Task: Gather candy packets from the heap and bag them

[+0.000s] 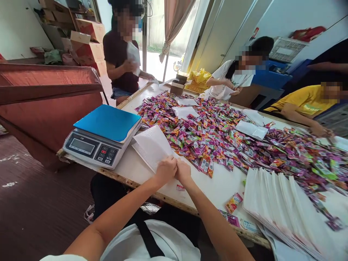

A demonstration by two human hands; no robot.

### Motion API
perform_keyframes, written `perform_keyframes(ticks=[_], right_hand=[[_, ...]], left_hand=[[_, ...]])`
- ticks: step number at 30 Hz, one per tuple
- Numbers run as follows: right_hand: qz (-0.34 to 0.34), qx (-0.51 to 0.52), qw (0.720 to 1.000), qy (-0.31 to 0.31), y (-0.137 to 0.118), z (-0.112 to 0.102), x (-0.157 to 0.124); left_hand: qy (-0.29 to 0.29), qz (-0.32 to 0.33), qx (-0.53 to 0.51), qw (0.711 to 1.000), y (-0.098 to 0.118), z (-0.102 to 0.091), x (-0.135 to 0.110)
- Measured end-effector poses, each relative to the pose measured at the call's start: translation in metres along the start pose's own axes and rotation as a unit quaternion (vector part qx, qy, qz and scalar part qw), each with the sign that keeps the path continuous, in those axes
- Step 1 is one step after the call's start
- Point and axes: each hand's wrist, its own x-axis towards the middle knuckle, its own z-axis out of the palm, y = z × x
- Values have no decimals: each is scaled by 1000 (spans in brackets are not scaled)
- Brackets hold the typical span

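A white padded envelope (152, 145) lies slanted on the table in front of me. My left hand (166, 169) is closed on its near right corner. Right beside it, my right hand (183, 172) is also closed, knuckles touching the left, at the same end of the envelope. The fingertips are partly hidden. Beyond the envelope spreads a big heap of small purple and orange snack packets (201, 130). A tiny pink scrap (180, 187) lies just under my hands.
Left of the envelope stands a digital scale (108, 154) with a blue top. A stack of white envelopes (274, 203) fills the near right, beside a loose packet (233, 203). More envelopes (251, 129) rest on the heap. Several people sit around the table; a red cloth bin (51, 119) stands left.
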Motion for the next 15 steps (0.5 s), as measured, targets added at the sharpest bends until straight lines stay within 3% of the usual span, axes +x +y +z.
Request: perform_keyframes(ticks=[5,9,12,15], right_hand=[[6,47,998,-49,10,-10,19],[20,101,994,-39,16,-10,19],[38,172,984,-29,24,-10,16],[58,229,970,-49,27,-13,14]], left_hand=[[0,-29,64,998,-4,4,-9],[94,-75,33,992,-7,20,-23],[151,-163,-31,975,-12,35,-35],[79,-209,-100,970,-17,41,-36]])
